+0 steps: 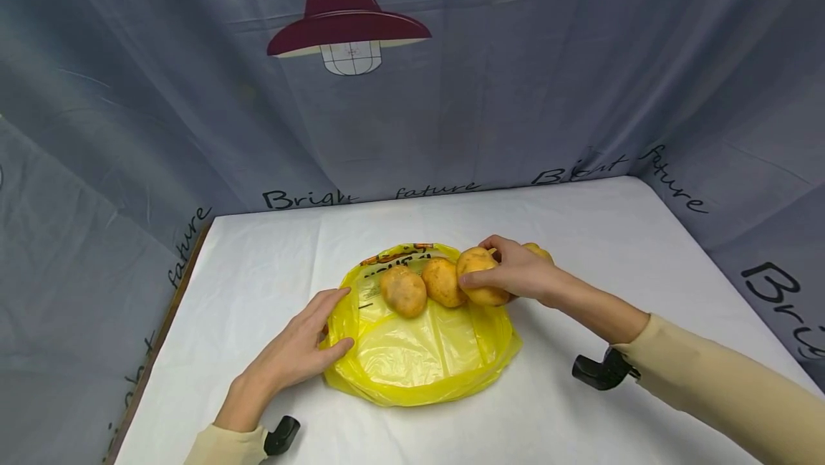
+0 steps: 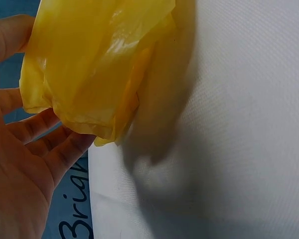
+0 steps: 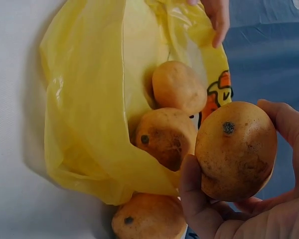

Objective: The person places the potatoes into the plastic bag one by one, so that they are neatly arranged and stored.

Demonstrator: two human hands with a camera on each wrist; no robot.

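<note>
A yellow plastic bag (image 1: 419,357) lies spread on the white table with its mouth open. Two yellow-brown pears, a left pear (image 1: 403,291) and a right pear (image 1: 444,282), rest inside it near the far rim. My right hand (image 1: 515,271) grips another pear (image 3: 236,152) between thumb and fingers at the bag's right edge. One more pear (image 3: 149,218) lies outside the bag, partly hidden behind the right hand in the head view. My left hand (image 1: 299,343) holds the bag's left side, its thumb and index finger over the rim; other fingers show behind the plastic (image 2: 89,64).
A white cloth covers the table (image 1: 271,257). Grey-blue curtain fabric (image 1: 515,92) with printed lamps and lettering hangs behind and at both sides. Black wrist devices, one by the left sleeve (image 1: 281,436) and one by the right sleeve (image 1: 602,370), sit below the hands.
</note>
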